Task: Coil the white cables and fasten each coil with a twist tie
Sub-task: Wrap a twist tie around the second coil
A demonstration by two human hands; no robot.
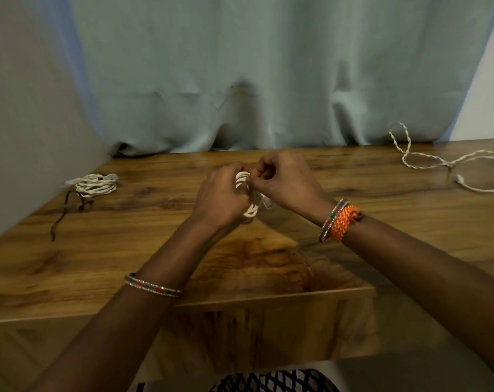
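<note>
1. Pale grey-green curtain (pixel 240 66) fills the upper half of the frame and hangs down to the far edge of a wooden table (pixel 127 250), whose grain and glossy finish catch the light.
2. Left hand (pixel 221 193), at the centre of the frame, is closed around a small coil of white cable (pixel 244 179); the loops show above the fingers and again below the palm, held clear of the tabletop.
3. Right hand (pixel 285 179), just right of centre, has its fingers curled and its fingertips pinched at the top of the same coil, touching the left hand. Whether a twist tie lies between those fingertips cannot be told; a thin pale strip (pixel 265 202) hangs beside the coil under the right hand, blurred.
4. Finished coil (pixel 96 185), at the left of the frame, lies flat on the table near the wall, with a pale strip standing out at its two ends.
5. Dark cord (pixel 67 207) trails from that coil toward the lower left, lying on the wood.
6. Loose white cable (pixel 438 162), partly twisted, sprawls in open loops at the right edge of the frame, well apart from the hands.
7. Thin beaded bangle (pixel 152 285) circles the left forearm; a like bangle (pixel 332 219) and an orange braided band (pixel 345 223) sit side by side on the right wrist.
8. Dark netted fabric (pixel 274 381) shows at the bottom edge, below the table front.
</note>
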